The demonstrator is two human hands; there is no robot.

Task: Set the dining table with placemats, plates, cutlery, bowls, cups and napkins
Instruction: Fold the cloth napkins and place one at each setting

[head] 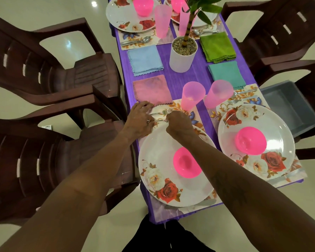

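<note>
We start with the long purple table (185,77), which has dark brown moulded plastic chairs (44,70) along both sides and a grey plastic tub (289,106) just off its right edge. At the near end two floral-printed rectangular placemats lie side by side. The near-left placemat (175,106) carries a round white plate with red and white roses (158,148) under our forearms, and the near-right placemat (224,109) carries a matching plate (280,124). A white cylindrical pot (180,59), filled with pebbles and holding a green plant, stands upright mid-table. Four folded cloth napkins lie flat around it: a blue napkin (144,59) and a pink napkin (151,90) on the left, a green napkin (217,46) and a teal napkin (225,73) on the right. Two tall translucent pink plastic cups (192,96) (219,94) stand upright between the near settings. A bright pink plastic bowl (185,164) sits in the near-left plate, and another (249,140) in the near-right one. Our left hand (140,119) and right hand (178,124) meet over the far strip of the near-left placemat, just beyond the plate rim. A steel fork (162,112) lies there with its tines pointing right. Just nearer to us a second steel piece (159,120), whose kind we cannot tell, spans the gap between the hands. The left fingers are curled and pinch one end, and the right fingers are curled down and pinch the other.
</note>
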